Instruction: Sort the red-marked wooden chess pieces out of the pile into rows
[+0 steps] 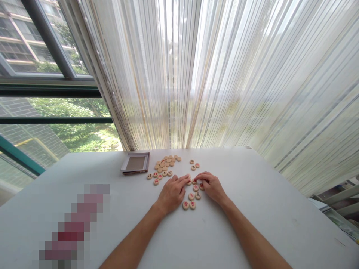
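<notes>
We've got left hand point(172, 192) and right hand point(212, 186) fingertips at round marked pieces point(195, 188), just below frame center; can't tell whether either grip is closed. Mostly blank-faced pieces point(167, 164) lie up-left, then open box point(136, 163), all on white counter point(182, 239).

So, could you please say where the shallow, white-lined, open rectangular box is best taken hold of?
Likely grip the box by its near wall, from the person's side: it lies open side up, so that raised wall offers both faces to a pinch.
</notes>
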`<state>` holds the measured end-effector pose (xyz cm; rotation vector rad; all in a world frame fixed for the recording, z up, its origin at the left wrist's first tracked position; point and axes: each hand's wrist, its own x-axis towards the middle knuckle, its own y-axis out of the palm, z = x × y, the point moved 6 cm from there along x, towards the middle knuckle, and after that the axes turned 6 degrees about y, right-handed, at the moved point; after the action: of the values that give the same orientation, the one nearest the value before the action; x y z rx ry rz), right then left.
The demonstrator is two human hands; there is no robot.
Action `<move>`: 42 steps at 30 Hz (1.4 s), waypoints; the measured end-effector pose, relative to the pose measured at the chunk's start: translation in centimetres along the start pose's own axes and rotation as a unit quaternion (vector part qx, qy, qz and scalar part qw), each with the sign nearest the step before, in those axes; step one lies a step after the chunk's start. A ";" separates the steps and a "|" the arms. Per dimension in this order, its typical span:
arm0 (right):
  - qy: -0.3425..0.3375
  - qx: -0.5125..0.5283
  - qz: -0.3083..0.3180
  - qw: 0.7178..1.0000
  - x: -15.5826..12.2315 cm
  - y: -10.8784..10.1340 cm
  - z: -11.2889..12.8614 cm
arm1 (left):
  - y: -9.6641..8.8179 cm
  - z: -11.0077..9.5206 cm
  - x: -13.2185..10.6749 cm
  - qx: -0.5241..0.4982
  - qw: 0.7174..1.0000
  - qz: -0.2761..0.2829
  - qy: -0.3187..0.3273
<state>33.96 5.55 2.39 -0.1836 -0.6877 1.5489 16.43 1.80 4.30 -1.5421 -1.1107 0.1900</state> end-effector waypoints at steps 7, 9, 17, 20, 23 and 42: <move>-0.007 0.002 -0.001 1.000 0.0 0.0 0.1 | 0.1 0.1 0.0 0.008 1.000 0.011 -0.006; -0.003 0.002 -0.003 1.000 0.0 -0.1 0.1 | 0.2 0.1 0.0 0.010 1.000 0.013 -0.006; 0.011 0.004 -0.028 1.000 0.0 -0.5 -0.4 | 0.1 0.3 -0.1 0.003 1.000 0.003 -0.005; -0.026 -0.031 -0.014 0.999 0.2 -0.4 0.0 | 0.1 0.3 -0.1 -0.004 1.000 0.000 -0.003; -0.053 -0.091 -0.003 0.994 0.4 -0.1 0.2 | 0.2 0.2 -0.1 -0.010 1.000 -0.001 -0.002; -0.048 -0.183 0.023 0.982 1.1 0.4 -0.5 | 0.0 0.1 -0.2 0.001 1.000 -0.008 0.003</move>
<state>33.72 6.81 2.14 -0.4038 -1.0485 1.4710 16.23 1.78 4.20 -1.5299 -1.1180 0.1759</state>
